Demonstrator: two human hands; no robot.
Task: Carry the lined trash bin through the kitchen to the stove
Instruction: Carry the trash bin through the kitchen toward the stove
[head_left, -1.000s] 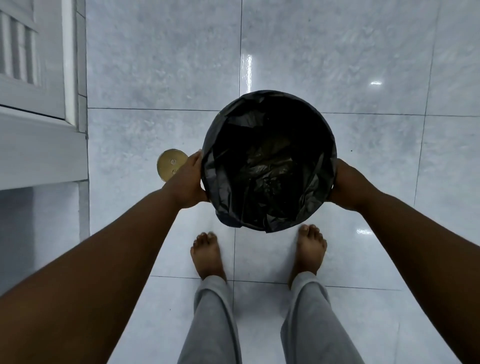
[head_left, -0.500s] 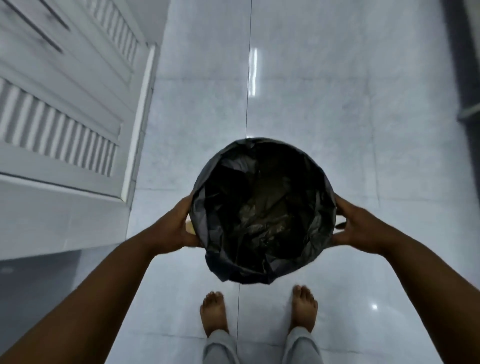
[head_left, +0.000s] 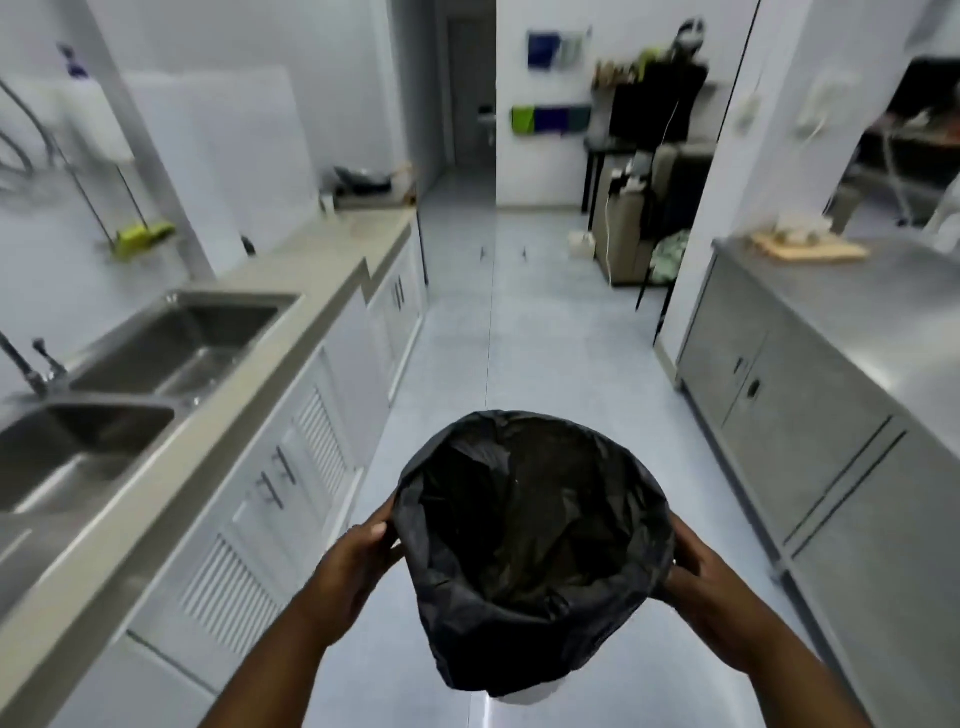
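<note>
The trash bin (head_left: 535, 551), round and lined with a black plastic bag, hangs in the air in front of me at lower centre. My left hand (head_left: 353, 566) presses against its left side and my right hand (head_left: 706, 587) against its right side, so both hold it up. A bit of the bin's white bottom shows under the bag. The stove (head_left: 363, 182) seems to be the dark shape at the far end of the left counter, blurred.
A beige counter (head_left: 218, 332) with a double steel sink (head_left: 171, 338) runs along the left over white cabinets. Steel cabinets (head_left: 810, 395) line the right. A tiled aisle (head_left: 493, 322) runs between them toward a doorway and dark furniture (head_left: 654, 208).
The view has lifted from the floor and my feet to the whole kitchen aisle. The bin stays held between both hands and now sits lower in the picture.
</note>
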